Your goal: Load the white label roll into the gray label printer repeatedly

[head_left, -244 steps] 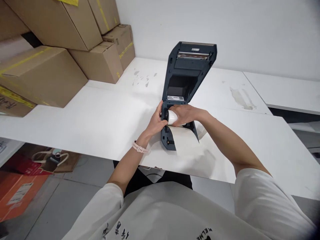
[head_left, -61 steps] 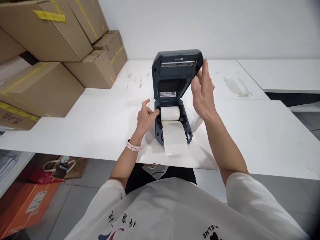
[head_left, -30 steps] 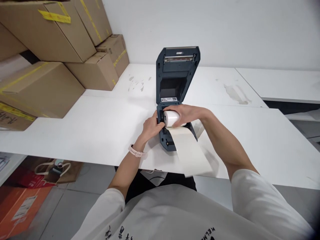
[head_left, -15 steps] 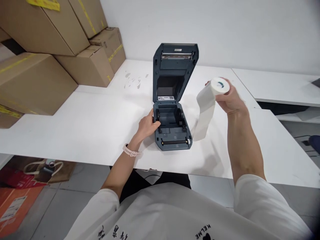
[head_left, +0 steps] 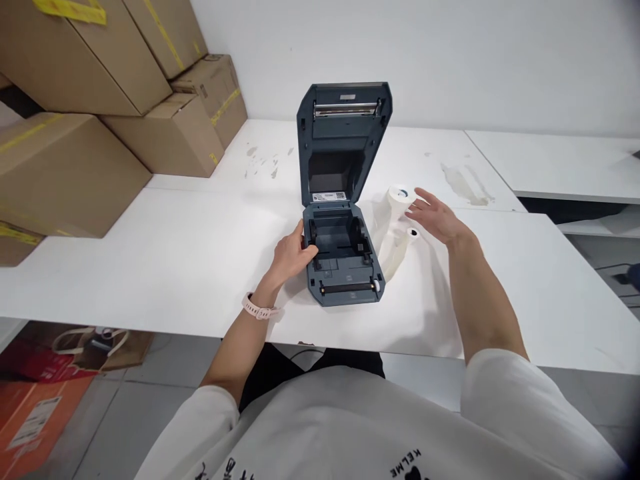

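Observation:
A dark blue-grey label printer (head_left: 345,263) stands on the white table with its lid (head_left: 340,143) raised. Its bay holds no paper; a black roller crosses its front. My left hand (head_left: 291,257) grips the left edge of the base, thumb over the rim and fingers along the side. To the right of the printer, a white label roll (head_left: 400,197) stands on the table. My right hand (head_left: 435,215) is beside it, fingers spread; whether a fingertip touches it I cannot tell. Near it lies a smaller white roll (head_left: 407,241) with a dark core and a loose strip.
Cardboard boxes (head_left: 120,160) with yellow tape are stacked at the left of the table (head_left: 200,260). A white wall (head_left: 425,60) rises behind. An orange box (head_left: 40,420) and a bag (head_left: 125,350) sit on the floor at left. An open shelf gap (head_left: 575,210) shows at right.
My right hand has lowered the label roll to the table right of the printer and let go of it. The hanging strip is down too. My left hand stays on the printer.

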`<state>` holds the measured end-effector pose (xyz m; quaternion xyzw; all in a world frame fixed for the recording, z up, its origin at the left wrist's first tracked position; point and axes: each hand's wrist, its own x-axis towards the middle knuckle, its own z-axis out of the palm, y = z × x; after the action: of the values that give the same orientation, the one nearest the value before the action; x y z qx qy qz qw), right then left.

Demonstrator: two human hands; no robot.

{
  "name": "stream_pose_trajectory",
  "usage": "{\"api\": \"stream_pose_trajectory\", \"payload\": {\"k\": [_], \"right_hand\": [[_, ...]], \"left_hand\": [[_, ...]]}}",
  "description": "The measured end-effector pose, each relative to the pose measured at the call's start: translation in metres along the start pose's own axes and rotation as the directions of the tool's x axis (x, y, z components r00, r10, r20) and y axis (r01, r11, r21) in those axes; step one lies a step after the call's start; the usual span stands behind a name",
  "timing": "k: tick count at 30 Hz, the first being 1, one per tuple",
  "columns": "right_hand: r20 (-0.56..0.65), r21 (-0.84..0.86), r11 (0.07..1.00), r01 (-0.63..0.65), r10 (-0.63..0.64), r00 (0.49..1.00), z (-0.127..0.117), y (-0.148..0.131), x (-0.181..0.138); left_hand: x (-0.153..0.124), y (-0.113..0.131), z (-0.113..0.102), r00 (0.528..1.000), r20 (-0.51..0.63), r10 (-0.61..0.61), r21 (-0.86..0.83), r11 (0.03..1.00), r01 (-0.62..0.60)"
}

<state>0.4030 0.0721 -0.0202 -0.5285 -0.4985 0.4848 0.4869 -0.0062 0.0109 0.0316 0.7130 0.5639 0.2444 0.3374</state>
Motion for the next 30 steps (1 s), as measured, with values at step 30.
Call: {"api": "stream_pose_trajectory", "payload": {"k": [30], "right_hand": [[0.602, -0.789, 0.109, 0.605, -0.060, 0.796, 0.208, -0.090, -0.058]], "left_hand": [[0.001, 0.000, -0.003, 1.000, 0.023, 0.010, -0.005, 1.000, -0.010]]}}
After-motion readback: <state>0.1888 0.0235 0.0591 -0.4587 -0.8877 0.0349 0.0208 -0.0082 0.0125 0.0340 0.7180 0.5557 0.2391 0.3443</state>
